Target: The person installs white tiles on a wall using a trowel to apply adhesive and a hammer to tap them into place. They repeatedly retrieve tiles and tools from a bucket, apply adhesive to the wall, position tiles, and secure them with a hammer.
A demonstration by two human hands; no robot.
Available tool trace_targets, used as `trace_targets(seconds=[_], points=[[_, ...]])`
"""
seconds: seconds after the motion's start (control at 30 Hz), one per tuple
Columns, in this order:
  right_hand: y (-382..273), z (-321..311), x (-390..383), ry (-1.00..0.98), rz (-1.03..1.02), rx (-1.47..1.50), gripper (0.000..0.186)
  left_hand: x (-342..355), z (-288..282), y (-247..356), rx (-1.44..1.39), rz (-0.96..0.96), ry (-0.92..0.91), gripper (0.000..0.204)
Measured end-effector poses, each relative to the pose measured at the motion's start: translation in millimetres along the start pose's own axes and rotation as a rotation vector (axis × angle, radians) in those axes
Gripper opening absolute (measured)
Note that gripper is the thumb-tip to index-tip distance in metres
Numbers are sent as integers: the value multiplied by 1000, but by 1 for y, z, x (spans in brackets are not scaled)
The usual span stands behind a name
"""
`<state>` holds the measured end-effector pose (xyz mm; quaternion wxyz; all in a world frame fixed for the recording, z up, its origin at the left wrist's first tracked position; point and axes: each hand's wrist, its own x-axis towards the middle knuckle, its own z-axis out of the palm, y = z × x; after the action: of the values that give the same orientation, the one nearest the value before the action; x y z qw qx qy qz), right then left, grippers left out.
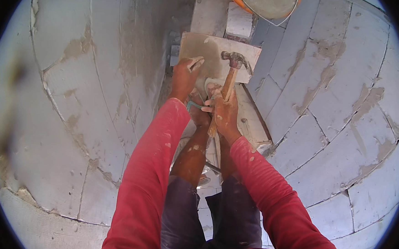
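Note:
My right hand (226, 113) is wrapped around the wooden handle of a claw hammer (235, 60), whose metal head points up and away from me. Behind the hammer lies a pale, flat tile-like slab (250, 52) with a damp grey-brown patch on its left part. Over the slab's left edge is my left hand (186, 79), its fingers curled and pressed together, with whitish fingertips. Whatever those fingers may hold is too small or hidden to make out. My feet show partly below the slab, beside a turquoise strap (193, 105).
Block walls rise close on the left (80, 122) and right (330, 98), with smeared mortar joints. A bucket (269, 1) of grey material stands at the far end, past a white block (239, 20). A pale board (252, 121) runs beneath my right forearm.

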<state>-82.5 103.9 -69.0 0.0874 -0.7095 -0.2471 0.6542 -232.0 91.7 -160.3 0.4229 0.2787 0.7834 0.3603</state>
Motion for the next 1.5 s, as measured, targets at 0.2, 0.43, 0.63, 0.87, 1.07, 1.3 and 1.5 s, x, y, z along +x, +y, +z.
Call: trace_targets(seconds=[0.2, 0.43, 0.63, 0.87, 1.07, 1.3, 1.5], points=[[-9, -40, 9, -63, -521, -734, 25, 13, 7, -48, 136, 238, -17, 26], [19, -37, 50, -146, -643, -868, 30, 20, 23, -80, 257, 388, 17, 25], [43, -46, 67, -169, -695, -983, 38, 26, 25, -94, 277, 384, -10, 25], [52, -58, 89, -291, -686, -1132, 46, 33, 28, -104, 370, 433, 9, 26], [43, -60, 92, -311, -653, -1163, 47, 37, 28, -99, 357, 458, 18, 26], [51, -56, 83, -270, -691, -1104, 34, 40, 24, -100, 302, 422, -5, 30], [72, -60, 84, -168, -588, -1037, 31, 28, 27, -113, 198, 269, -49, 48]])
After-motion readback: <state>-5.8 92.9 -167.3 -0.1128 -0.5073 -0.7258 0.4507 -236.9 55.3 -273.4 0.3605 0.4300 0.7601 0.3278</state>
